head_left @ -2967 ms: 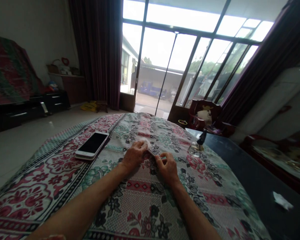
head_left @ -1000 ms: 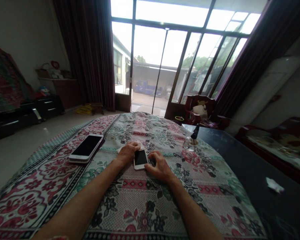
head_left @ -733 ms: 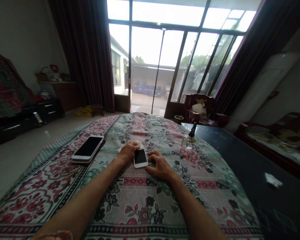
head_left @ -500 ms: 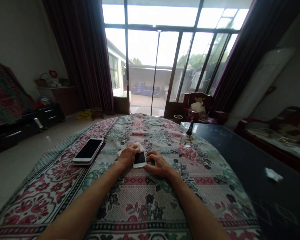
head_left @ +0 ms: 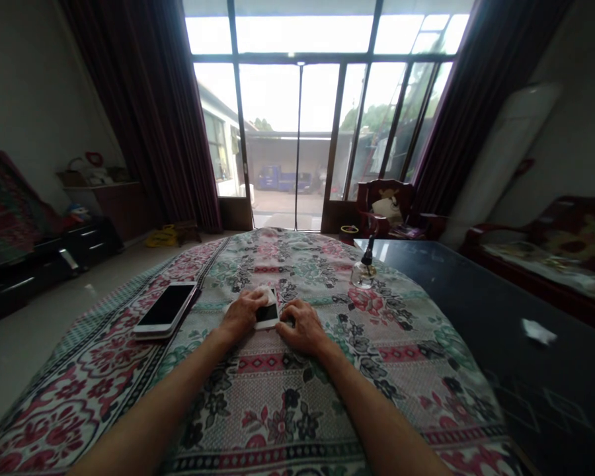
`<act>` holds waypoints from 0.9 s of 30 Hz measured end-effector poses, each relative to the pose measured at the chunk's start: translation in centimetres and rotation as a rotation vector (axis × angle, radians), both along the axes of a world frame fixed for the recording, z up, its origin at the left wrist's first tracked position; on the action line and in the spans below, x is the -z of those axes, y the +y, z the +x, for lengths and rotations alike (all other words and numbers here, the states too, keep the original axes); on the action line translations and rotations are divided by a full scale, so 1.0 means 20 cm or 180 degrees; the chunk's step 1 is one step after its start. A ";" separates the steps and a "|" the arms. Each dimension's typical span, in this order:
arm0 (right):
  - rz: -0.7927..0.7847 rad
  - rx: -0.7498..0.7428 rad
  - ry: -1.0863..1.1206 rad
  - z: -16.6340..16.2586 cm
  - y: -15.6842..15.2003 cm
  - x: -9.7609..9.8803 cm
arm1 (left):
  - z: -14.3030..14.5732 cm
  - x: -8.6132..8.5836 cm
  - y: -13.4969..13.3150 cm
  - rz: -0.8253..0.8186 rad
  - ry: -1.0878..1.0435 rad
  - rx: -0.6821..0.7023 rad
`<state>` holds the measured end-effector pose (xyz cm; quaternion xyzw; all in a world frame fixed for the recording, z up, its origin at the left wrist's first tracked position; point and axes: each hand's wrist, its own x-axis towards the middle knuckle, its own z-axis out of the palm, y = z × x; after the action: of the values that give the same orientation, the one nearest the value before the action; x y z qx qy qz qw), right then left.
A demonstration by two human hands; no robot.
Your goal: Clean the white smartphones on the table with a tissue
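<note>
A small white smartphone (head_left: 268, 324) with a dark screen lies flat on the patterned tablecloth. My left hand (head_left: 238, 315) is closed on a white tissue (head_left: 264, 295) and presses it against the phone's screen, covering its upper left part. At the phone's right edge, my right hand (head_left: 302, 328) has curled fingers, with the thumb and fingertips against the lower right side. Off to the left rests a larger white phone (head_left: 166, 309), screen up, on top of another flat item that is mostly hidden.
A clear glass bottle (head_left: 363, 274) with a black top stands at the right on the tablecloth (head_left: 287, 383). Beyond it is a dark glossy table (head_left: 456, 284) with a crumpled white tissue (head_left: 539, 332). A wooden chair (head_left: 384, 198) is near the glass doors.
The left hand and tissue have shifted over the phone's screen, leaving its upper right edge in sight. The right hand stays by the phone's right edge. The whole view has turned slightly.
</note>
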<state>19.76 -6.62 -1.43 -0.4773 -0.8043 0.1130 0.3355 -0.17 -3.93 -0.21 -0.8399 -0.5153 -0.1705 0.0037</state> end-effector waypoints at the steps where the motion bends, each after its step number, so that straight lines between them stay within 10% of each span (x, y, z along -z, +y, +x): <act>1: -0.0003 0.0004 0.0016 0.00 0.00 0.00 | -0.01 0.00 -0.03 0.0039 0.0064 0.0094; 9: 0.0014 0.0015 0.0032 0.00 0.00 0.01 | -0.16 0.07 -0.19 0.0536 0.0022 0.0751; 20: 0.0043 0.0030 0.0009 0.00 0.00 0.01 | -0.19 0.10 0.20 0.0669 -0.0209 0.0429; 27: 0.0029 0.0031 0.0011 -0.01 0.00 0.00 | -0.19 0.11 0.19 0.0566 -0.0300 0.0381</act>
<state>19.65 -6.67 -1.43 -0.4794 -0.8019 0.1085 0.3397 -4.02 -0.18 -2.51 -0.8566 -0.4466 -0.2547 0.0438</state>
